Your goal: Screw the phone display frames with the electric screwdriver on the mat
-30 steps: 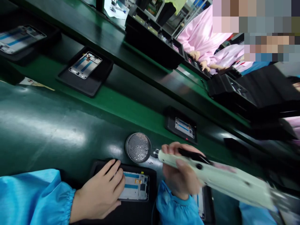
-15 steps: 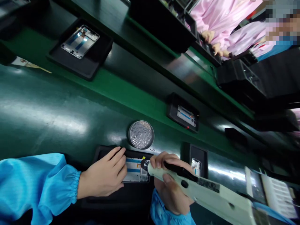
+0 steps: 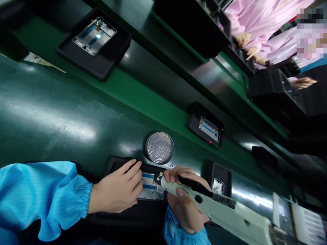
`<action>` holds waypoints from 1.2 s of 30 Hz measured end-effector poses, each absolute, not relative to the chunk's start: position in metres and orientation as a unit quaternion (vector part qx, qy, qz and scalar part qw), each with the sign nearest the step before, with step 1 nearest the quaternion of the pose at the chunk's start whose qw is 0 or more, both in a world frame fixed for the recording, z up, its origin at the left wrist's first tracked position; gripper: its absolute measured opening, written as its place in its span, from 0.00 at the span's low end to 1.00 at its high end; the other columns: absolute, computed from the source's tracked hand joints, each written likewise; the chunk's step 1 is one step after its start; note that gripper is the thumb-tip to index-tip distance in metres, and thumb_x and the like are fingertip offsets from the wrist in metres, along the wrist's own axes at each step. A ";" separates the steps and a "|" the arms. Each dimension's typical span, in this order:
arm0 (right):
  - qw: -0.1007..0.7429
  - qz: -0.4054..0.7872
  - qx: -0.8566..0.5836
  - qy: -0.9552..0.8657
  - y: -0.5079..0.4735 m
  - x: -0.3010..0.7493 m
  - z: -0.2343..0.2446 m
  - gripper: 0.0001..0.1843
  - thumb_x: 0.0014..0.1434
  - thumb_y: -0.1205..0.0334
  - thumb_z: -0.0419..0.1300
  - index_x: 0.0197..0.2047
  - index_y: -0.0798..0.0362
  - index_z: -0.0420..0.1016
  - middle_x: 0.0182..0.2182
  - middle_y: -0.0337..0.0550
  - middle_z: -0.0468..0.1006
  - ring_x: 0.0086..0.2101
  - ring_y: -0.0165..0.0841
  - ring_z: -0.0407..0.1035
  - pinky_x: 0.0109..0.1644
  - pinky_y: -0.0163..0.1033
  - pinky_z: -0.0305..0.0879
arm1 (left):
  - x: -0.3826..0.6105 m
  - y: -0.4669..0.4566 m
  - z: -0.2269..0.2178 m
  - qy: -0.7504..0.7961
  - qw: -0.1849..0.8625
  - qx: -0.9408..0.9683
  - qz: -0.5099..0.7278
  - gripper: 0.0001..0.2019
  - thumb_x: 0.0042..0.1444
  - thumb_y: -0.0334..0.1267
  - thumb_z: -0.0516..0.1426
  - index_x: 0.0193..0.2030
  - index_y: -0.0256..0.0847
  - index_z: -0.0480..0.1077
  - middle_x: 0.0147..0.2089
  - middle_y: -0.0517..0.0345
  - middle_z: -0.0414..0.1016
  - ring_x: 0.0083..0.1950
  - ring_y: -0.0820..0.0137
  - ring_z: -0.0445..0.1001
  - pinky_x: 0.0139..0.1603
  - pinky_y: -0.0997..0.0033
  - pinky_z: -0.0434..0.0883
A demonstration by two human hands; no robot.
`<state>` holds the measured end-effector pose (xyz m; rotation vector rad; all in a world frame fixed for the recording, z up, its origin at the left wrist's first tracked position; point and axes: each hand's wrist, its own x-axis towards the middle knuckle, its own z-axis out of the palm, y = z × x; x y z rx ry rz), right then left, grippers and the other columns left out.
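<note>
My right hand (image 3: 185, 195) is wrapped round a pale green electric screwdriver (image 3: 224, 212), held slanting, its thumb along the body. The tool's dark tip end is over the right part of a silver phone frame (image 3: 148, 186) with blue strips; contact at the bit cannot be made out. This phone frame lies in a black tray (image 3: 112, 165). Across the frame's left end lies my left hand (image 3: 119, 189), its fingers curved over the upper side and its thumb near the lower edge, steadying it. The covered end is hidden.
Behind the tray stands a round perforated screw dish (image 3: 160, 147). Further black trays (image 3: 94, 69) with phone frames sit on the green bench (image 3: 76, 105). At right is a white ribbed holder (image 3: 308, 221). Co-workers in pink sleeves (image 3: 265, 20) work across the bench.
The view has shifted a little, so the bench things appear further right. Both hands keep their places at the phone frame, and the screwdriver stays over its right part.
</note>
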<state>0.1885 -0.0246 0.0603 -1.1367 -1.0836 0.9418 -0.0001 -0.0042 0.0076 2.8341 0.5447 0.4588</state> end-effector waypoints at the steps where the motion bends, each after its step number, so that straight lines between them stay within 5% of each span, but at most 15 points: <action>1: 0.610 0.408 -0.493 -0.468 -0.025 0.189 0.060 0.13 0.57 0.70 0.60 0.46 0.51 0.75 0.32 0.39 0.69 0.34 0.33 0.65 0.35 0.43 0.65 | 0.000 -0.004 0.008 0.186 0.109 0.964 0.156 0.24 0.62 0.52 0.55 0.50 0.28 0.72 0.53 0.37 0.75 0.61 0.42 0.70 0.65 0.42 0.62; 29: 0.599 0.397 -0.493 -0.491 -0.026 0.190 0.054 0.11 0.56 0.69 0.60 0.43 0.50 0.75 0.30 0.39 0.69 0.32 0.33 0.65 0.33 0.44 0.65 | -0.001 -0.004 0.013 0.196 0.118 0.965 0.131 0.25 0.61 0.52 0.56 0.51 0.28 0.71 0.54 0.34 0.73 0.62 0.42 0.69 0.66 0.42 0.61; 36: 0.701 0.297 -0.462 -0.455 -0.013 0.224 0.097 0.13 0.50 0.68 0.62 0.40 0.50 0.79 0.26 0.38 0.68 0.28 0.33 0.64 0.28 0.40 0.61 | 0.006 -0.009 0.022 0.227 0.135 0.958 0.115 0.27 0.59 0.53 0.59 0.52 0.27 0.69 0.57 0.31 0.71 0.65 0.40 0.66 0.67 0.40 0.62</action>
